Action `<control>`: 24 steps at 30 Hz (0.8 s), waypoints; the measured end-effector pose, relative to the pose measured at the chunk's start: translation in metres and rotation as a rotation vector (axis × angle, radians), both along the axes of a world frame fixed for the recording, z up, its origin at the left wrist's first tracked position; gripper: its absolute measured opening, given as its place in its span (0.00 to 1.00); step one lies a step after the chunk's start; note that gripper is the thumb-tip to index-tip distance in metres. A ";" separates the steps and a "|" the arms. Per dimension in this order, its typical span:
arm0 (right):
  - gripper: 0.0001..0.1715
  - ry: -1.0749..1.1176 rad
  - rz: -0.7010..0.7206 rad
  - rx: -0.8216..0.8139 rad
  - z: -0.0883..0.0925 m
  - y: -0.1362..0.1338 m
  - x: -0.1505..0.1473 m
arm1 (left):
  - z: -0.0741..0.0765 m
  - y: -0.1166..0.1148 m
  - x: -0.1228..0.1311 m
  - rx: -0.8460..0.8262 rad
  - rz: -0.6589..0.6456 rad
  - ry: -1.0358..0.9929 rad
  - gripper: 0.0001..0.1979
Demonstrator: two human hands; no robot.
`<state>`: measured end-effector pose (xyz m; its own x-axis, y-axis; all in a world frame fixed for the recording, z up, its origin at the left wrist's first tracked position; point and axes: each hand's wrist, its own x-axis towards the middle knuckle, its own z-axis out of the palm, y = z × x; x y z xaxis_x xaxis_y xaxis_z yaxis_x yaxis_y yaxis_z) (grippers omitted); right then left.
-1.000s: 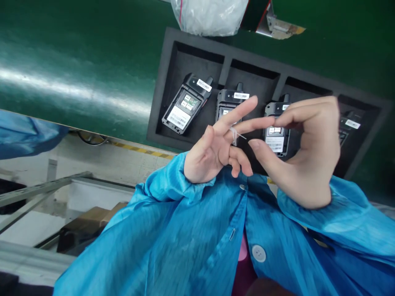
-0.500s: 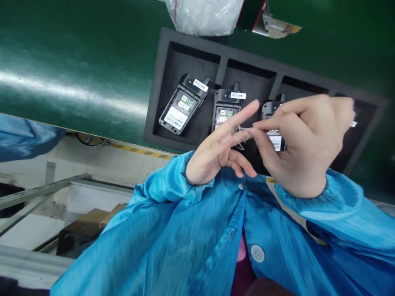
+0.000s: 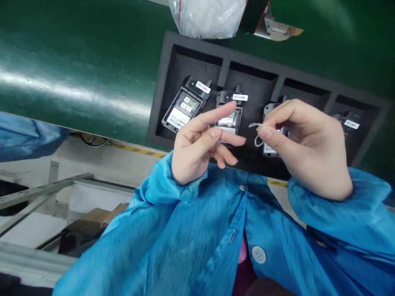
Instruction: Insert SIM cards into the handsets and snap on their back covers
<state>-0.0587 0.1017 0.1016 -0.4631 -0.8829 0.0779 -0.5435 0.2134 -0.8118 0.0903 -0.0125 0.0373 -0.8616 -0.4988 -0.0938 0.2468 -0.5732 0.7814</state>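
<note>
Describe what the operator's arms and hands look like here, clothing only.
Both hands, left hand and right hand, are bare: no gloves, no finger cots, no rings or watch visible. Both arms are in bright blue sleeves of a thin, finely striped smock, gathered at the wrists. The smock closes down the front with a white button.

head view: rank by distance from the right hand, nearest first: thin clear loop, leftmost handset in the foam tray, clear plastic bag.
From the right hand:
1. thin clear loop, pinched at its fingertips, between the two hands.
2. leftmost handset, in the tray's left pocket.
3. clear plastic bag, at the top, beyond the foam tray.
</note>
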 end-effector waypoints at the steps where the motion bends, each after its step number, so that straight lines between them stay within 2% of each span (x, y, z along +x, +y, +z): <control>1: 0.07 -0.013 0.004 0.011 -0.001 -0.002 -0.003 | -0.001 -0.005 0.002 0.037 -0.038 0.040 0.13; 4: 0.06 0.080 0.053 0.102 -0.005 -0.008 -0.015 | -0.005 -0.021 0.005 0.128 -0.117 0.148 0.10; 7: 0.05 0.212 0.113 0.154 -0.005 -0.015 -0.023 | -0.006 -0.036 0.006 0.076 -0.054 0.164 0.11; 10: 0.05 0.171 0.164 0.181 0.001 -0.020 -0.021 | -0.004 -0.042 0.007 -0.230 0.125 0.072 0.11; 11: 0.07 0.112 0.174 0.189 0.004 -0.022 -0.019 | -0.004 -0.042 0.007 -0.362 0.140 0.023 0.12; 14: 0.11 -0.086 0.195 0.217 0.011 -0.025 -0.014 | -0.003 -0.040 0.004 -0.683 0.006 -0.053 0.23; 15: 0.13 -0.140 0.202 0.223 0.011 -0.026 -0.013 | -0.003 -0.039 0.003 -0.751 -0.036 -0.061 0.24; 17: 0.13 -0.235 0.225 0.229 0.010 -0.027 -0.013 | -0.004 -0.038 0.000 -0.860 -0.024 -0.077 0.18; 20: 0.11 -0.349 0.251 0.215 0.005 -0.026 -0.017 | -0.006 -0.036 -0.004 -0.896 0.079 -0.112 0.07; 24: 0.10 -0.376 0.218 0.213 0.003 -0.024 -0.020 | -0.005 -0.036 -0.005 -0.791 0.059 -0.115 0.07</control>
